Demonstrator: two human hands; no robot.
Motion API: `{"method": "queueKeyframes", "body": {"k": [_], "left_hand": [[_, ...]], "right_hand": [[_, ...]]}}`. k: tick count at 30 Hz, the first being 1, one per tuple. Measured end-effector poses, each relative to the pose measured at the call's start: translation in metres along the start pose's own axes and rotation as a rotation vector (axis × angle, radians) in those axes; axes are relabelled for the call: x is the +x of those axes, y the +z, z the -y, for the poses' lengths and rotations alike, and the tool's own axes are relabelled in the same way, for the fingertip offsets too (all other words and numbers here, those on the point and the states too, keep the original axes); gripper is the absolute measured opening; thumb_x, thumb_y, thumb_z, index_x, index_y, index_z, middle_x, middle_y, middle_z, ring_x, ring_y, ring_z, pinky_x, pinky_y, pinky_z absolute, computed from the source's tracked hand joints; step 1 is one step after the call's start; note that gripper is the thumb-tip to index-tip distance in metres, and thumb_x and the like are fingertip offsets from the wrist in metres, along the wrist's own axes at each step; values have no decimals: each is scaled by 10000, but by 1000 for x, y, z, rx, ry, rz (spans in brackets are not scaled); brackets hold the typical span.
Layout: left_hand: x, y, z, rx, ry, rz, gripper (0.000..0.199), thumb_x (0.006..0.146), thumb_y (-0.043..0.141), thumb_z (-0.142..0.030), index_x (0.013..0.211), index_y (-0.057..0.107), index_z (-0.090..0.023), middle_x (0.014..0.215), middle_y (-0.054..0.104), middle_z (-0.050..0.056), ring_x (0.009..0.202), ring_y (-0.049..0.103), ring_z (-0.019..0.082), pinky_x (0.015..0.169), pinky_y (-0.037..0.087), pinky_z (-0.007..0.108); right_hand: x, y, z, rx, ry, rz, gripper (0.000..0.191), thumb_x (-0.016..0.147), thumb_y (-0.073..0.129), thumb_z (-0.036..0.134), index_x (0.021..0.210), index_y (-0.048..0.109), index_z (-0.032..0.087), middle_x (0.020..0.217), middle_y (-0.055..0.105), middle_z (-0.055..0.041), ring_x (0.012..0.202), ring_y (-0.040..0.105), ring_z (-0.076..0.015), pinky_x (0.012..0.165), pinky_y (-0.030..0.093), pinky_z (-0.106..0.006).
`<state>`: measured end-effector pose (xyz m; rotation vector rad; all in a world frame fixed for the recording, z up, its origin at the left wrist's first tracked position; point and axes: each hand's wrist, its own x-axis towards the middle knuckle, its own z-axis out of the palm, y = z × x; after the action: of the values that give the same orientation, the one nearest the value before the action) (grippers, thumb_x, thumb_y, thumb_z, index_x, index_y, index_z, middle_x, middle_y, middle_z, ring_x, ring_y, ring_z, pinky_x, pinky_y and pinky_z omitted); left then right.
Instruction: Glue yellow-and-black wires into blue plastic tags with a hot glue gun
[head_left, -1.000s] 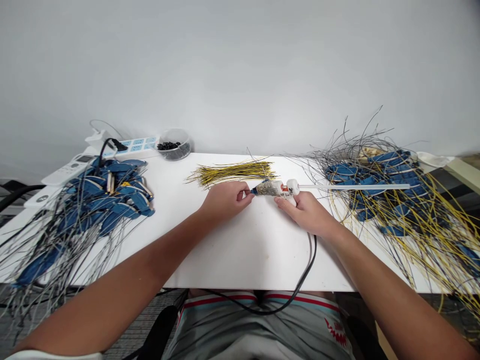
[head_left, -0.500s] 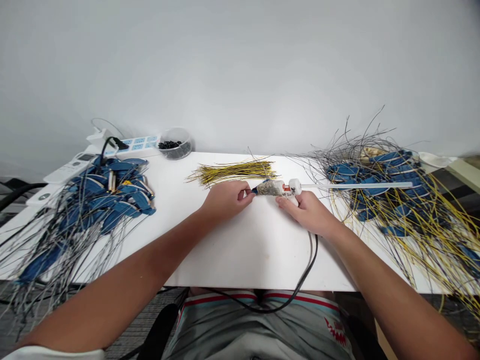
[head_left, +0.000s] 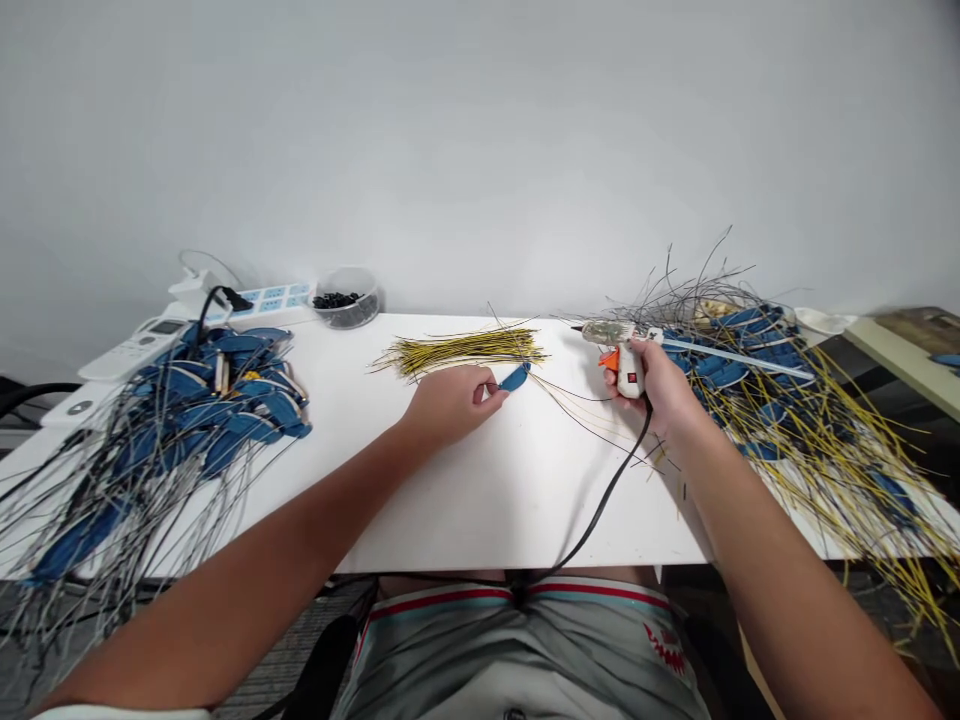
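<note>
My left hand pinches a small blue plastic piece at its fingertips, and thin yellow and dark wires trail from it to the right across the table. My right hand grips a white hot glue gun by its handle, with the nozzle pointing left. A long translucent glue stick runs out of the gun's back end to the right. A black power cord drops from the gun towards the table's front edge. The hands stand well apart.
A bundle of yellow-and-black wires lies just behind my left hand. Heaps of blue pieces with wires lie at left and right on the white table. Behind are a power strip and a clear bowl of small black parts.
My right hand has carried the glue gun rightward and away from the blue piece, which stays in my left hand. The piece's blue end and trailing wires now show.
</note>
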<state>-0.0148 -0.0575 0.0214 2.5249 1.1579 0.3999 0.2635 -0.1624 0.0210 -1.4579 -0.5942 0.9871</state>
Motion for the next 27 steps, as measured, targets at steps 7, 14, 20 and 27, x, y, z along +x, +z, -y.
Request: {"method": "queueKeyframes", "body": {"k": [7, 14, 20, 27], "left_hand": [[1, 0, 4, -6, 9, -34, 379, 916, 559, -573, 801, 640, -221, 776, 692, -37, 703, 555, 112, 619, 250, 272], [0, 1, 2, 9, 26, -22, 344, 911, 568, -550, 810, 661, -235, 765, 691, -31, 702, 551, 123, 618, 243, 275], [0, -1, 2, 17, 11, -18, 356, 914, 559, -542, 788, 639, -219, 769, 691, -27, 693, 546, 120, 613, 237, 274], [0, 0, 1, 10, 22, 0, 348, 917, 558, -536, 808, 659, -221, 776, 688, -23, 695, 553, 116, 621, 254, 276]], "right_hand": [[4, -17, 1, -1067, -150, -204, 572, 964, 500, 627, 633, 652, 185, 626, 633, -118, 586, 557, -219, 577, 358, -340], [-13, 36, 9, -1308, -418, -44, 361, 923, 608, 572, 993, 732, 240, 868, 740, -72, 774, 638, -229, 637, 338, -315], [-1, 56, -3, -1326, -345, 124, 166, 903, 632, 334, 854, 696, 190, 893, 741, -93, 795, 632, -235, 653, 349, -329], [-17, 59, 5, -920, -706, 238, 190, 1028, 505, 368, 963, 580, 206, 1005, 678, -72, 914, 595, -197, 765, 409, -301]]}}
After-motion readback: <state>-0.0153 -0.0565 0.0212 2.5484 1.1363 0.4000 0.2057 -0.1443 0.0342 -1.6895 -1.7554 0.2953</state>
